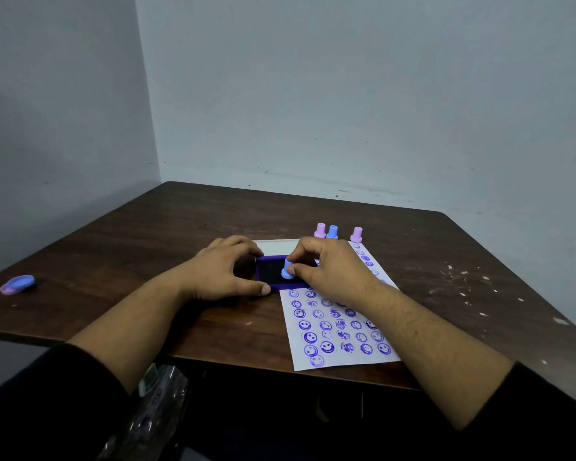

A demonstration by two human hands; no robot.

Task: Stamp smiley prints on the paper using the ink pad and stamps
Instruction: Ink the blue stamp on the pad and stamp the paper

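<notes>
A purple ink pad (271, 272) lies open on the brown table, its top edge over the white paper (343, 356). My left hand (225, 271) grips the pad's left end, thumb at its near corner and fingers over the far edge. My right hand (330, 271) pinches a light blue stamp (287, 271) that stands upright on the dark ink surface. The paper to the right carries several rows of purple smiley prints (326, 346); my right hand and forearm hide part of them.
Three more stamps stand beyond the paper: a pink stamp (320, 230), a blue stamp (332, 231) and another pink stamp (356, 234). Stamp caps (17, 284) lie at the table's left edge. Walls close off the far sides. A plastic bag (153, 404) hangs below the front edge.
</notes>
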